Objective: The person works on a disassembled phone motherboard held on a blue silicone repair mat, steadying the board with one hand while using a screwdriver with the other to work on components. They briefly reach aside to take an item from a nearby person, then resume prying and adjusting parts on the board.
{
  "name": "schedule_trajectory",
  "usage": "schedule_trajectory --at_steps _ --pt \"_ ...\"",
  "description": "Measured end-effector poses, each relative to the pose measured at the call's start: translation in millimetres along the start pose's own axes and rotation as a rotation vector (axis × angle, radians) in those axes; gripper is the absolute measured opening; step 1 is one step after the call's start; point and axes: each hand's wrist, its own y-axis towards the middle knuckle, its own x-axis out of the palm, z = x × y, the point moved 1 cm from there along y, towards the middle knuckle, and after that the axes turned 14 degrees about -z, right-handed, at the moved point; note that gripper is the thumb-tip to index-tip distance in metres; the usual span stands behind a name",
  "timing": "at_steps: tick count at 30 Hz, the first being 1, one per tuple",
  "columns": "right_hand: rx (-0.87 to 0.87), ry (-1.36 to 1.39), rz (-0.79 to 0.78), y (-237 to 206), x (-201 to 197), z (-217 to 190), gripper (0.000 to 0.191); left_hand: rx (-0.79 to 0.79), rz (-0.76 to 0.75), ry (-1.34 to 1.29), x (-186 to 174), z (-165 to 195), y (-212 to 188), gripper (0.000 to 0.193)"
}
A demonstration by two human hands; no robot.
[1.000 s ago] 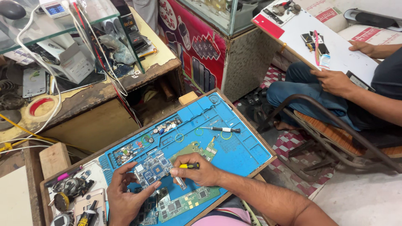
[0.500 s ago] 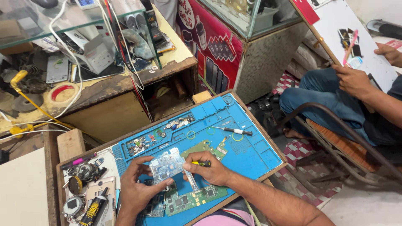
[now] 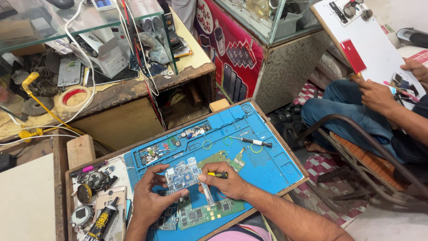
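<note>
The left hand (image 3: 149, 201) grips the lower left edge of a small pale blue circuit board (image 3: 182, 176), fingers curled around it and the thumb pressed on its face. The right hand (image 3: 225, 180) pinches the same board along its right side while also holding a small screwdriver (image 3: 217, 175) with a yellow and black handle, which lies across the fingers — its tip cannot be made out. The board is held just above a blue work mat (image 3: 272, 167) that covers most of a wooden surface (image 3: 290, 156) resting in front of the person.

On the mat, just below the hands, lies a long green circuit board (image 3: 209, 212), and another green board (image 3: 220, 158) sits just beyond the right hand. Farther up the mat, a second screwdriver (image 3: 253, 142) with a white and black handle lies well apart from the hands, near several thin rings. A cluster of small metal parts (image 3: 194, 132) sits near the mat's upper edge.

To the left of the mat are a black tube (image 3: 101, 221) and a round coil-like part (image 3: 84, 193). At the right of the view — separate from this work — another person's hand (image 3: 376, 96) holds a white board (image 3: 370, 49).
</note>
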Motion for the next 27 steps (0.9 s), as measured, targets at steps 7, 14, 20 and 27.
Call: schedule_trajectory --at_steps 7,14,20,27 --pt "0.002 0.001 -0.002 0.0 0.1 0.2 0.029 -0.028 -0.021 0.016 -1.5 1.7 0.5 0.080" --pt "0.011 -0.019 0.005 3.3 -3.5 7.7 0.029 -0.083 -0.028 0.058 -2.6 1.0 4.7 0.080" --pt "-0.010 -0.019 -0.004 4.0 -6.2 10.6 0.029 -0.103 -0.038 0.085 -2.4 0.8 6.5 0.079" --pt "-0.013 0.050 0.014 0.5 -10.0 12.4 0.030 -0.082 -0.028 0.133 5.4 -5.9 9.1 0.081"
